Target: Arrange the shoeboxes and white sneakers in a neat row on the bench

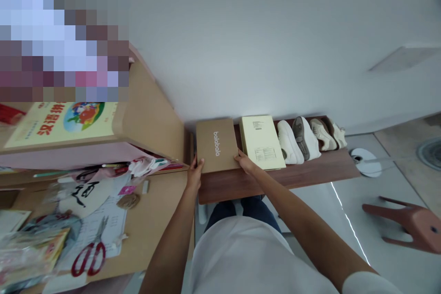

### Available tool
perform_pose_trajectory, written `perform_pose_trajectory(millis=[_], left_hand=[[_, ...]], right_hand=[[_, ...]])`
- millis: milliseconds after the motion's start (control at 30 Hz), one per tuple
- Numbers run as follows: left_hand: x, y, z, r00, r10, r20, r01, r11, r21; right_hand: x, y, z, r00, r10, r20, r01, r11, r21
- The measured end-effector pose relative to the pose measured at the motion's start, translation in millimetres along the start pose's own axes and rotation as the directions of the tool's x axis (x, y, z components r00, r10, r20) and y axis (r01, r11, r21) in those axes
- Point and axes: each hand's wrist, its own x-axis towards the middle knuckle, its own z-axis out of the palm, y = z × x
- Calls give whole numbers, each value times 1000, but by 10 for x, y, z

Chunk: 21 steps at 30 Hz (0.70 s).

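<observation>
Since the balabala box (216,144) looks broad, both hands (195,175) (244,162) clasp opposite sides, likely for balance, by the table's (237,185) left edge.

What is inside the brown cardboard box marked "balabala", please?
The brown cardboard box is closed, hiding any contents; only its printed outside shows, between the left hand and right hand.

Matt brown cardboard box (216,146) on smooth, wood-grained shelf (237,185)

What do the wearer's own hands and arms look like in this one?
Left hand and right hand are ungloved, with no watch or bracelet visible. The right arm enters a short white sleeve; the left sleeve isn't distinguishable.
</observation>
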Motion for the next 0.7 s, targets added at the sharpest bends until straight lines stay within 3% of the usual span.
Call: perform_pose_trajectory(millis=[467, 700], left_hand=[[110, -38, -28, 1000, -10, -7, 10, 1000, 6], [112, -3, -1, 1000, -8, -2, 8, 1000, 11]], right_hand=[[134, 52, 72, 999, 48, -26, -47, 998, 31], [157, 21, 99, 998, 42, -45, -44, 998, -50]])
